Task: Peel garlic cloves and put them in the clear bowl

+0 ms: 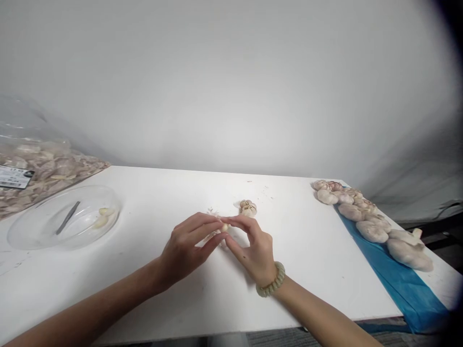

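Observation:
Between the fingertips of both hands is a small pale garlic clove. My left hand pinches it from the left, and my right hand, with a green bead bracelet at the wrist, pinches it from the right. Thin garlic skins lie on the white table beneath and behind the fingers, partly hidden by them. Just beyond my right hand sits a partly opened garlic bulb.
A clear plastic bowl at the left holds two peeled cloves and a grey tool. Behind it is a bag of garlic skins. Several garlic bulbs line the right side, on a blue sheet.

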`<state>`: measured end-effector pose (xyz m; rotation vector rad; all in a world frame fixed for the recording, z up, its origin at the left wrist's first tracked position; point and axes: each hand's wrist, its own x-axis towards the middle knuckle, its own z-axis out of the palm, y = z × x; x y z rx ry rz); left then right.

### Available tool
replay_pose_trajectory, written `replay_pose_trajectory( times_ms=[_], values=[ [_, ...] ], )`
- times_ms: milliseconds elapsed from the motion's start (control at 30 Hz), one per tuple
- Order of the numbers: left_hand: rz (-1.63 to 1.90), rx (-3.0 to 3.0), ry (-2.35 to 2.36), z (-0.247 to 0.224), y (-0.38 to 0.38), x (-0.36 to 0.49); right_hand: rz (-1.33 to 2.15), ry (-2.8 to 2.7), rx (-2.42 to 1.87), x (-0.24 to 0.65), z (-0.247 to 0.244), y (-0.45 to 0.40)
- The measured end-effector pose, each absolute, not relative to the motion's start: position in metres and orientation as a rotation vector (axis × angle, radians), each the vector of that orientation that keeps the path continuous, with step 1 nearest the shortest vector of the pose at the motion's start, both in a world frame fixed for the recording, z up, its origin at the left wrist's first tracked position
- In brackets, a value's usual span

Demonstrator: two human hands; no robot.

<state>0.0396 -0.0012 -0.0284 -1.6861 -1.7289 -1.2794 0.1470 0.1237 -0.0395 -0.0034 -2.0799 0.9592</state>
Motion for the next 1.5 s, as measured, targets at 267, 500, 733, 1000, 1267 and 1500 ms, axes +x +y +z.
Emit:
replay_pose_trajectory(
  times_ms=[267, 500, 733, 1000, 1267, 1500],
  values=[
    [-1.275, -1.693, -1.7, -0.0288, -0.0011, 0.0397, 0.664, -2.093, 0.095, 0.1477, -0.0392, 0.1213],
    [-1.238, -1.748, -1.697, -0.0294, -0.0014, 0.0369, 0.63, -2.102, 0.107, 0.1481, -0.0417, 0.1223],
    [-1.333, -1.725, -1.769, -0.0265, -0.0006, 0.0382, 0.685, -2.086, 0.075, 0.1479, -0.0411, 0.1213],
    [-1.512, -1.707, -1.969, -0.0261, -0.0012, 0.0385, 0.623, -2.107, 0.11, 0.1487, -0.0422, 0.1228],
    [-1.578, -1.676, -2.028, -0.025, -0.0007, 0.0386, 0.591, -2.102, 0.163, 0.1479, -0.0433, 0.1232],
    [-1.605, -1.677, -2.025, -0.0235, -0.0004, 0.0399, 0.638, -2.117, 0.146, 0.1492, -0.0404, 0.1223]
  ],
)
